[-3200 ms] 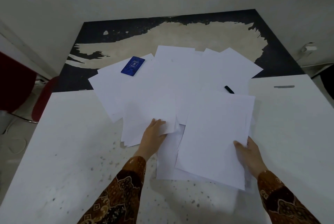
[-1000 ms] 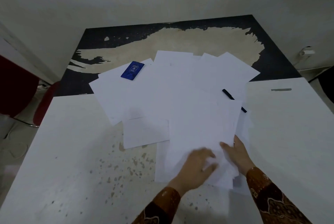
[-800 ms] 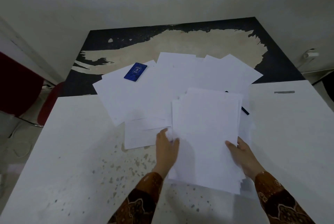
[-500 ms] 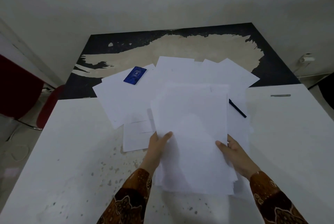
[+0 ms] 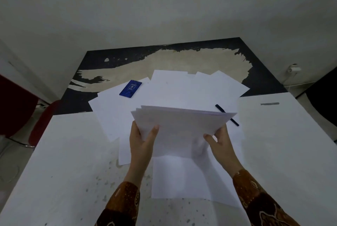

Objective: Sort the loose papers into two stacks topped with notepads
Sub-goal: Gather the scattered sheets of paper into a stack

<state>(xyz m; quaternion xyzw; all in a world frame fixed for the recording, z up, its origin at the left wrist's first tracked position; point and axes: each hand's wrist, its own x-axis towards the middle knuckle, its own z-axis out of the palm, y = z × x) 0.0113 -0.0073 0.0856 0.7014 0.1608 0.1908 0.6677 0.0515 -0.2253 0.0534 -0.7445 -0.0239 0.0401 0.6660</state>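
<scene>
Because the raised bundle of paper [image 5: 182, 127] stands between the camera and the tabletop, whatever lies directly behind it is hidden, including the middle of the black pen [image 5: 221, 109], of which only the two ends show. Both forearms are cut off by the bottom edge. Individual sheets in the bundle cannot be counted; only fanned edges show along its top left.

Counts: two hands, one bundle, one blue notepad [image 5: 130, 88], one pen. The loose sheets [image 5: 191, 87] still flat on the table overlap too much for a firm number (several corners visible at the far side). A further few sheets [image 5: 182, 176] lie flat near the table's front, under the bundle.

Left hand [image 5: 141, 141]: grips the bundle's left edge, thumb across the front face, fingers curled behind. Right hand [image 5: 219, 141]: grips the right edge the same way, thumb in front.

Bundle: plain white, unmarked, held clear of the table and tilted up toward the camera, top edge uneven.

Notepad: small, dark blue cover with pale print too small to read, lying on the far-left loose sheets, well apart from both hands.

White table [image 5: 73, 152]: speckled with dark flecks near the front. Beyond it, a black table [image 5: 259, 80] with a large worn pale patch.
</scene>
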